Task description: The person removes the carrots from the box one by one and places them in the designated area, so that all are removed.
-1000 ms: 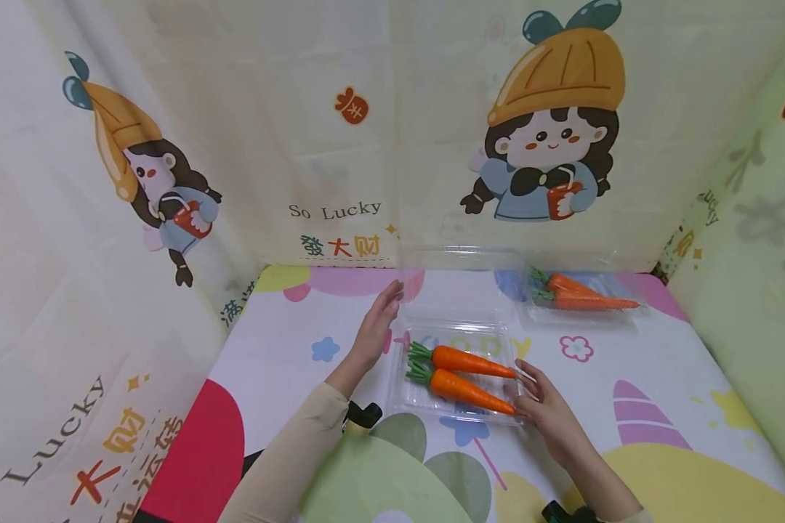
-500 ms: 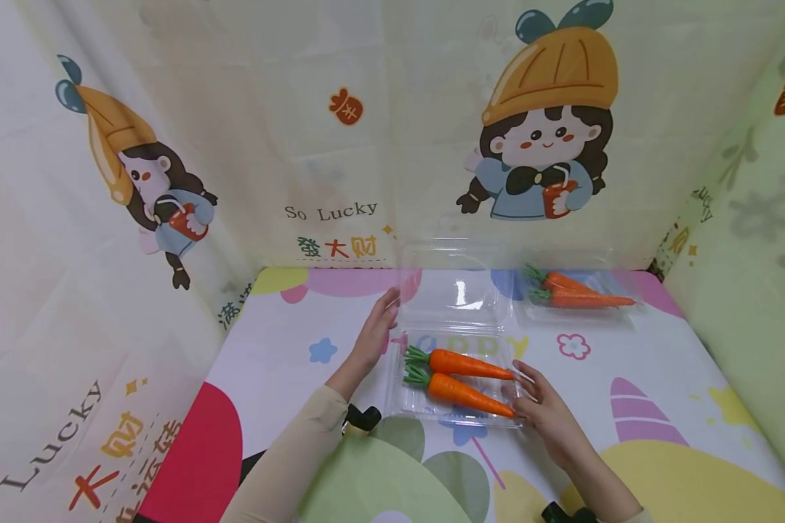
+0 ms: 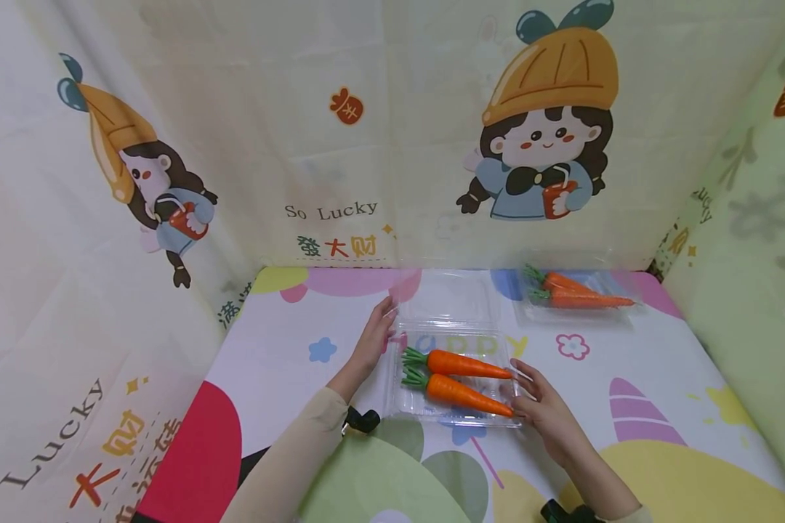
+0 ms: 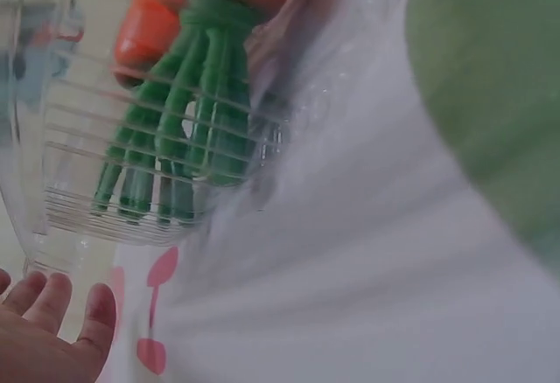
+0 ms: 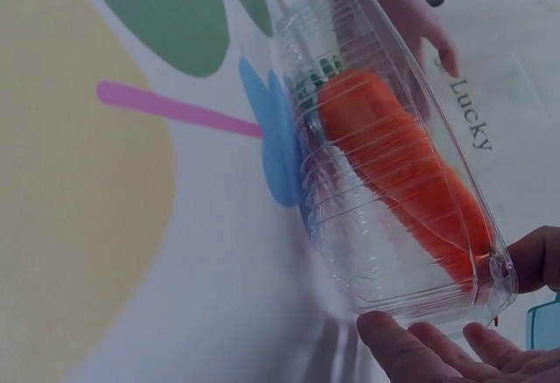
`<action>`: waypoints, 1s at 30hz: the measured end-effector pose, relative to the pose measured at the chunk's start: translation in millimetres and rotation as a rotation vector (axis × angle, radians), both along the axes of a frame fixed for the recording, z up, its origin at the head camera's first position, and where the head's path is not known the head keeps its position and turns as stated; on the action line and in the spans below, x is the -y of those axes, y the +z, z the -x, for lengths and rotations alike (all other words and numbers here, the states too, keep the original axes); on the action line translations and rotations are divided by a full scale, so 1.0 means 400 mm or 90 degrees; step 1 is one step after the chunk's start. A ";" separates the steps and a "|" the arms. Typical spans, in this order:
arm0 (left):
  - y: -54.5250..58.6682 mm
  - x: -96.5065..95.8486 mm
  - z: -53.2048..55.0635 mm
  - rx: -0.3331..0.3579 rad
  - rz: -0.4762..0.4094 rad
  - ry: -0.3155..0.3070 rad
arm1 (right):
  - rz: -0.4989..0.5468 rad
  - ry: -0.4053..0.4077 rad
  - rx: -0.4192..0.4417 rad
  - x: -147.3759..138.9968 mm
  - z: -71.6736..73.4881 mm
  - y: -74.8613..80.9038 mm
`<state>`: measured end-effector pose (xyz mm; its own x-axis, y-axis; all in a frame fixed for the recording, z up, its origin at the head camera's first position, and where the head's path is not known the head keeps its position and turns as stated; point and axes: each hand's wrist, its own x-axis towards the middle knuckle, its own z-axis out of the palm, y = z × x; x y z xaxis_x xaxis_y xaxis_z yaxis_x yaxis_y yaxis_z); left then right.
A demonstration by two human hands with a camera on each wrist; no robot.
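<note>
Two orange carrots (image 3: 467, 365) with green tops lie side by side in a clear plastic clamshell box (image 3: 454, 421). Its hinged lid (image 3: 446, 298) stands open at the back. My left hand (image 3: 368, 345) is beside the lid's left edge, fingers extended; the left wrist view shows its fingertips close to the clear plastic, and contact is hard to tell. My right hand (image 3: 544, 407) holds the box's right end. In the right wrist view the thumb (image 5: 535, 259) is at the rim, while the fingers (image 5: 411, 348) lie along the outer wall.
Behind and to the right is a second clear box (image 3: 530, 317), with more carrots (image 3: 592, 299) inside. A cartoon-printed cloth (image 3: 562, 465) covers the table. Printed curtains (image 3: 425, 131) hang at the back and on both sides.
The lid's outline appears lower and shorter than half a second ago, and its glare is gone. My left hand has shifted slightly toward me; the right hand stays at the box's end.
</note>
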<state>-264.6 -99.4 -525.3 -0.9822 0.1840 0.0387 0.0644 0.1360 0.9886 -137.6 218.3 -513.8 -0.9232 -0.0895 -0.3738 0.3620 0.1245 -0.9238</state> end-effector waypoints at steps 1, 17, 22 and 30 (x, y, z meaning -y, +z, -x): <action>-0.002 0.000 -0.002 0.005 0.002 0.001 | 0.000 0.002 0.000 0.000 0.001 -0.001; -0.027 0.002 -0.012 0.030 0.021 -0.014 | -0.003 -0.001 0.009 -0.001 0.006 0.001; -0.038 0.010 -0.011 0.033 0.017 -0.025 | -0.003 0.003 0.008 -0.001 0.007 0.002; -0.043 0.035 -0.027 0.071 0.008 -0.028 | 0.000 0.008 0.002 -0.002 0.009 0.006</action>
